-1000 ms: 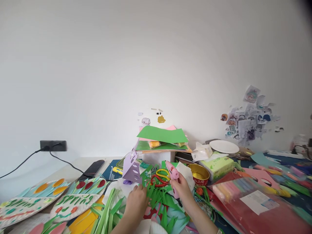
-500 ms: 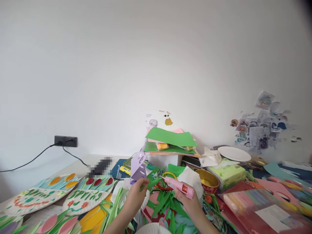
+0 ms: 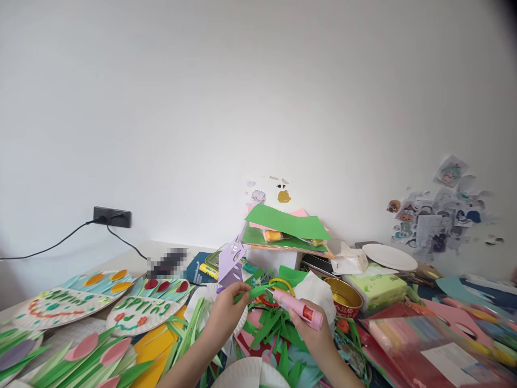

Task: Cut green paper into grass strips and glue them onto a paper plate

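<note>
A narrow green paper strip (image 3: 258, 292) is pinched in my left hand (image 3: 230, 308). My right hand (image 3: 311, 328) is wrapped round a pink hot glue gun (image 3: 298, 308), whose tip points left and lies close to the strip; whether they touch I cannot tell. Below both hands spreads a heap of cut green paper leaves (image 3: 274, 328). A white paper plate (image 3: 250, 373) lies at the bottom edge in front of me. Just behind the glue gun's tip are yellow-handled scissors (image 3: 281, 284). Purple cut-out paper (image 3: 231, 264) stands behind my left hand.
Decorated "Spring" paper plates (image 3: 139, 312) and paper tulips (image 3: 89, 350) cover the left. A gold-lined tin (image 3: 343, 293), a green tissue pack (image 3: 375, 288) and a red plastic packet (image 3: 436, 345) are at right. Green sheets (image 3: 286, 222) lie on a white box at the wall.
The view has tilted down slightly, showing more of the front plate. Both hands keep their grip, the green strip and the glue gun's tip staying close together.
</note>
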`<move>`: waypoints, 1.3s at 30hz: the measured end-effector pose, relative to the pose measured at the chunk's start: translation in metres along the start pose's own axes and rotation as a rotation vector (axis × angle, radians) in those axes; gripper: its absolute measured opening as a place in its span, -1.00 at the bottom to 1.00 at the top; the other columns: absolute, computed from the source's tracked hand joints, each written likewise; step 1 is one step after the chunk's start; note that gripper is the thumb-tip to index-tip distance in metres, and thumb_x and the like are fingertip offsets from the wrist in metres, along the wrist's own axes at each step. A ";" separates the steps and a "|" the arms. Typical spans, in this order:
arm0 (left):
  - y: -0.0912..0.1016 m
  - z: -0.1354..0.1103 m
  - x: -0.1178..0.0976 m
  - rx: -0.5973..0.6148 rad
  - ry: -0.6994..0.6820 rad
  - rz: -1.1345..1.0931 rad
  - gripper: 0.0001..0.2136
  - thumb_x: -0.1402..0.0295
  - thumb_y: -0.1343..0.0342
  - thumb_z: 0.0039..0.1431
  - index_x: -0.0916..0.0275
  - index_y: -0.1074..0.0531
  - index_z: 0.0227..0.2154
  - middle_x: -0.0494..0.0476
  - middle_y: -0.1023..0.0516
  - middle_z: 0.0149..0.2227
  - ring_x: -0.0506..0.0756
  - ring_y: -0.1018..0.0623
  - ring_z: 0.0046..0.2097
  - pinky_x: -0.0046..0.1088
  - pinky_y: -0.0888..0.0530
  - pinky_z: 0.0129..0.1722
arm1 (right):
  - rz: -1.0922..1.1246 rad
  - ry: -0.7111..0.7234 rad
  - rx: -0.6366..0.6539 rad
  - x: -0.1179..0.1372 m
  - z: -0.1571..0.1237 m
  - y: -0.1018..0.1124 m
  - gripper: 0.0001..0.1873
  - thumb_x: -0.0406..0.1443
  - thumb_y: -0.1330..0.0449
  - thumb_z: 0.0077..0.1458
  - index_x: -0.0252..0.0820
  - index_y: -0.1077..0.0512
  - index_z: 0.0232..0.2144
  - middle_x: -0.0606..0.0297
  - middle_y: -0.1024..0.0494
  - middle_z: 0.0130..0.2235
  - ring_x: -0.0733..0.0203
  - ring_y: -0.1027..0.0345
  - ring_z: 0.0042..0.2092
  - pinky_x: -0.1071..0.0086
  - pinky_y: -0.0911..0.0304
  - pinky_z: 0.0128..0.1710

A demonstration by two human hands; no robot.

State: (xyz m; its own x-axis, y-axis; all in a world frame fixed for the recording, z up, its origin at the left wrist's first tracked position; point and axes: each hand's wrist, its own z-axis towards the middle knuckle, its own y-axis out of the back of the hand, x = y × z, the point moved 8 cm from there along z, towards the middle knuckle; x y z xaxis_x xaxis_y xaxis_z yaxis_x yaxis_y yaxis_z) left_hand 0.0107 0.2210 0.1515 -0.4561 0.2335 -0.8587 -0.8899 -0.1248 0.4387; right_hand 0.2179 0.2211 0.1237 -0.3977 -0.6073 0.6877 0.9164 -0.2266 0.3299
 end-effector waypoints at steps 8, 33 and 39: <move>0.001 0.000 0.002 -0.020 -0.011 -0.016 -0.78 0.25 0.10 0.03 0.21 -0.38 -0.37 0.12 -0.58 -0.32 0.15 -0.54 -0.22 -0.39 -0.40 -0.25 | -0.096 0.043 -0.037 0.005 0.001 0.003 -0.69 -0.19 -0.11 0.02 -0.12 -0.16 -0.67 0.43 -0.18 -0.62 0.28 -0.10 -0.56 0.42 -0.06 -0.56; 0.005 -0.001 -0.003 -0.012 -0.019 -0.063 -0.76 0.22 0.10 0.00 0.22 -0.39 -0.38 0.14 -0.56 -0.32 0.17 -0.53 -0.22 -0.38 -0.40 -0.27 | -0.092 -0.030 -0.102 0.002 0.002 0.010 -0.70 -0.12 -0.13 0.02 -0.19 -0.45 -0.59 0.29 -0.44 -0.60 0.19 -0.28 -0.53 0.43 -0.19 -0.57; 0.007 -0.002 -0.008 0.003 -0.027 -0.088 -0.79 0.21 0.06 -0.02 0.20 -0.40 -0.42 0.11 -0.56 -0.33 0.16 -0.51 -0.22 -0.40 -0.40 -0.26 | -0.269 -0.003 -0.105 -0.005 0.004 0.010 -0.67 -0.12 -0.08 0.06 -0.15 -0.41 -0.62 0.33 -0.41 -0.63 0.22 -0.27 -0.56 0.44 -0.16 -0.55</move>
State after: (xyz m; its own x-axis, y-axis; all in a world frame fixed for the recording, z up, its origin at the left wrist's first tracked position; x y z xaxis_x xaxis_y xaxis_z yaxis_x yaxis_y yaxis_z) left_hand 0.0085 0.2158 0.1610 -0.3761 0.2696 -0.8865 -0.9265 -0.0997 0.3628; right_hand 0.2285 0.2249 0.1266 -0.6274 -0.5126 0.5862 0.7773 -0.4571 0.4323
